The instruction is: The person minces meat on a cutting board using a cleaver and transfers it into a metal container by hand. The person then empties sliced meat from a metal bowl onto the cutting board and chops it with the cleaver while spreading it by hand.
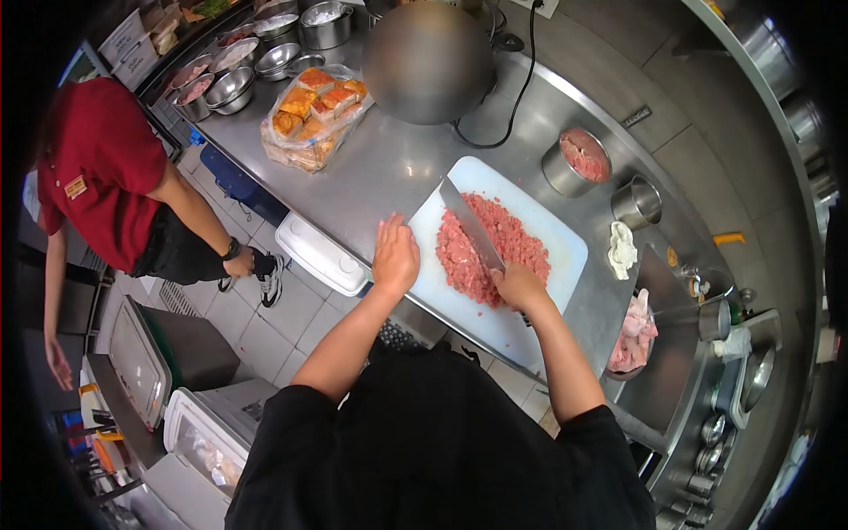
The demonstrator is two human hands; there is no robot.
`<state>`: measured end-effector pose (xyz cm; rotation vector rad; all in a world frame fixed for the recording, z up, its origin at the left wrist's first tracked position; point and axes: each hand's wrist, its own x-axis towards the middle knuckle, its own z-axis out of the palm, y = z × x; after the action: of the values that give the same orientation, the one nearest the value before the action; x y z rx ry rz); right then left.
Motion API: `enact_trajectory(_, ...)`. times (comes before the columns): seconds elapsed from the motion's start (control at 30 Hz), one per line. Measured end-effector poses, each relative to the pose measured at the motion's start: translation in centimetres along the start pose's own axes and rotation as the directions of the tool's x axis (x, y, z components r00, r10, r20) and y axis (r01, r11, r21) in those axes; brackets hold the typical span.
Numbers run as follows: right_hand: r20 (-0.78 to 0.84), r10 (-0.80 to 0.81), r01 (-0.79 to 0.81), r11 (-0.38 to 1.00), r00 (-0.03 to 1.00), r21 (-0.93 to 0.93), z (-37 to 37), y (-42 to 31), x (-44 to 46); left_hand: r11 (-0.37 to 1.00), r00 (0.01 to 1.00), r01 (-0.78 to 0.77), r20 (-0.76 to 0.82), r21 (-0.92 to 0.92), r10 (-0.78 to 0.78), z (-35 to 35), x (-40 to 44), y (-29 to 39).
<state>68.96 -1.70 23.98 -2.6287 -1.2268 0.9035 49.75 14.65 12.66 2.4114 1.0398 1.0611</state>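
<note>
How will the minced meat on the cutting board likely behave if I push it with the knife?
The minced meat would likely spread apart rather than slide as one block, since it lies in loose bits with crumbs strayed from the pile. It looks moist, so some may cling to the knife.

Right hand grips a knife across chopped pink meat on a white board. Left hand, fingers extended, is beside it.
</note>
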Motion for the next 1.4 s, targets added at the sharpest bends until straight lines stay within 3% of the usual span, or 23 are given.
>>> enact_trajectory(0.1, 0.048, -0.027, 0.020, 0.990, 0.998, 0.139, -1.0, 0.6, -0.7, 1.000, 1.000, -0.019, 0.024, 0.016, 0.018, -0.4, -0.4, 0.3)
enact_trajectory(0.2, -0.028, -0.034, 0.040, 0.968, 0.999, 0.249, -1.6, 1.3, -2.4, 0.999, 0.996, 0.006, 0.087, 0.037, -0.009, -0.8, -0.7, 1.4)
enact_trajectory(0.27, -0.148, 0.046, 0.017, 0.918, 0.988, 0.395, -2.3, 1.9, -3.6, 0.998, 0.974, 0.063, 0.218, 0.021, -0.066, -0.1, -0.8, 3.0)
enact_trajectory(0.4, -0.221, 0.076, 0.057, 0.838, 0.972, 0.543, -0.9, 5.7, -3.5, 0.993, 0.953, 0.117, 0.286, -0.027, -0.104, 2.9, 0.1, 6.7)
enact_trajectory(0.47, -0.206, 0.104, 0.076, 0.697, 0.973, 0.713, -0.6, 6.8, -4.1, 0.945, 0.973, 0.149, 0.214, -0.291, -0.087, 4.8, 0.7, 8.9)
enact_trajectory(0.5, -0.210, 0.105, 0.079, 0.696, 0.972, 0.714, -0.5, 7.1, -4.5, 0.887, 0.975, 0.184, 0.195, -0.425, -0.109, 5.7, 1.1, 9.7)
enact_trajectory(0.53, -0.209, 0.158, 0.060, 0.643, 0.965, 0.764, -0.3, 7.5, -5.0, 0.887, 0.976, 0.177, 0.194, -0.426, -0.101, 6.3, 1.6, 10.2)
enact_trajectory(0.6, -0.207, 0.224, 0.040, 0.580, 0.953, 0.813, -0.5, 8.1, -5.7, 0.905, 0.989, 0.015, 0.139, -0.425, 0.050, 7.2, 2.6, 11.2)
enact_trajectory(0.67, -0.229, 0.300, 0.043, 0.519, 0.926, 0.854, -0.5, 8.7, -6.8, 0.926, 0.962, -0.059, 0.228, -0.372, 0.153, 8.0, 3.7, 12.0)
enact_trajectory(0.73, -0.243, 0.323, 0.038, 0.530, 0.915, 0.847, -0.5, 9.6, -7.2, 0.938, 0.918, -0.135, 0.315, -0.320, 0.240, 8.0, 4.0, 13.0)
enact_trajectory(0.8, -0.271, 0.331, 0.050, 0.547, 0.904, 0.836, -1.1, 9.5, -7.2, 0.938, 0.841, -0.328, 0.417, -0.113, 0.344, 8.3, 4.6, 13.9)
enact_trajectory(0.93, -0.370, 0.301, 0.092, 0.654, 0.879, 0.751, -3.0, 7.5, -8.9, 0.926, 0.819, -0.373, 0.447, -0.062, 0.360, 10.0, 5.9, 13.8)
enact_trajectory(1.0, -0.414, 0.264, 0.130, 0.690, 0.871, 0.712, -3.6, 6.2, -9.5, 0.884, 0.826, -0.234, 0.397, -0.405, 0.400, 11.1, 6.8, 12.1)
enact_trajectory(1.03, -0.481, 0.220, 0.211, 0.693, 0.849, 0.690, -3.7, 5.5, -9.6, 0.882, 0.823, -0.238, 0.398, -0.406, 0.405, 9.7, 7.0, 11.8)
enact_trajectory(1.07, -0.545, 0.177, 0.291, 0.691, 0.820, 0.662, -3.7, 4.8, -9.4, 0.877, 0.905, -0.109, 0.318, -0.469, 0.282, 7.8, 7.3, 10.9)
enact_trajectory(1.1, -0.545, 0.136, 0.292, 0.725, 0.828, 0.624, -3.7, 4.4, -9.1, 0.844, 0.959, 0.018, 0.247, -0.537, 0.137, 5.7, 7.3, 10.1)
enact_trajectory(1.13, -0.543, 0.138, 0.289, 0.726, 0.828, 0.624, -2.8, 4.1, -8.0, 0.836, 0.977, 0.051, 0.201, -0.546, 0.071, 3.9, 7.0, 9.1)
enact_trajectory(1.2, -0.604, 0.042, 0.224, 0.906, 0.796, 0.359, 0.3, 4.6, -4.5, 0.846, 0.991, 0.087, 0.128, -0.526, -0.022, 1.4, 5.5, 7.0)
enact_trajectory(1.23, -0.607, 0.042, 0.225, 0.907, 0.794, 0.357, 0.8, 4.9, -3.1, 0.865, 0.994, 0.090, 0.102, -0.494, -0.046, 0.7, 4.4, 6.0)
enact_trajectory(1.27, -0.370, 0.035, 0.088, 0.947, 0.928, 0.310, 1.1, 5.2, -1.7, 0.864, 0.994, 0.087, 0.100, -0.495, -0.042, 0.3, 3.1, 5.1)
enact_trajectory(1.3, -0.106, 0.057, -0.031, 0.974, 0.993, 0.226, 1.0, 5.1, -0.9, 0.882, 0.994, 0.085, 0.105, -0.464, -0.040, 0.0, 1.6, 4.2)
enact_trajectory(1.4, -0.064, 0.053, -0.035, 0.967, 0.997, 0.254, -3.9, 2.6, -3.2, 0.910, 0.996, 0.067, 0.083, -0.410, -0.036, -0.5, 0.0, 2.9)
